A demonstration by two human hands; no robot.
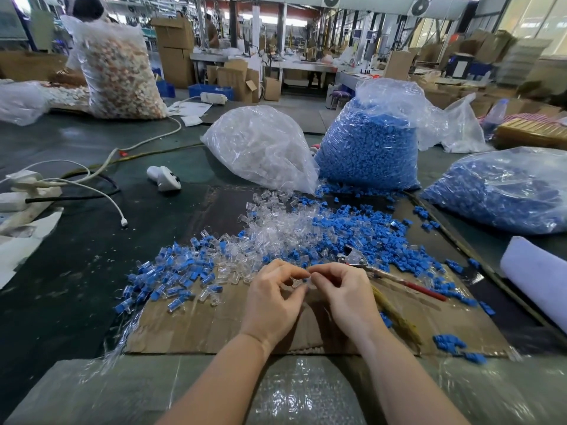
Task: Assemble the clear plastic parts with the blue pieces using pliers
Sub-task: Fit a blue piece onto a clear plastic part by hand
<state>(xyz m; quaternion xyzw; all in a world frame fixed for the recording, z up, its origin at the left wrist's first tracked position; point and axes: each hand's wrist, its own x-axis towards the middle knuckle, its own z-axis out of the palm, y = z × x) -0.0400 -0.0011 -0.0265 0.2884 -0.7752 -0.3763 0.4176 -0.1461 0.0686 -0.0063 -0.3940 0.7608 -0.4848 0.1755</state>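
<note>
My left hand pinches a small clear plastic part between thumb and fingers. My right hand pinches a small blue piece at its fingertips, touching the clear part. Both hands hover over a brown cardboard sheet. The pliers, with red handles, lie on the cardboard just right of my right hand, untouched. Loose clear parts and loose blue pieces are heaped beyond my hands. Joined clear-and-blue pieces lie to the left.
A bag of clear parts and two bags of blue pieces stand behind the heap. White cables and a white device lie at the left. A white roll sits at the right. A person works far back left.
</note>
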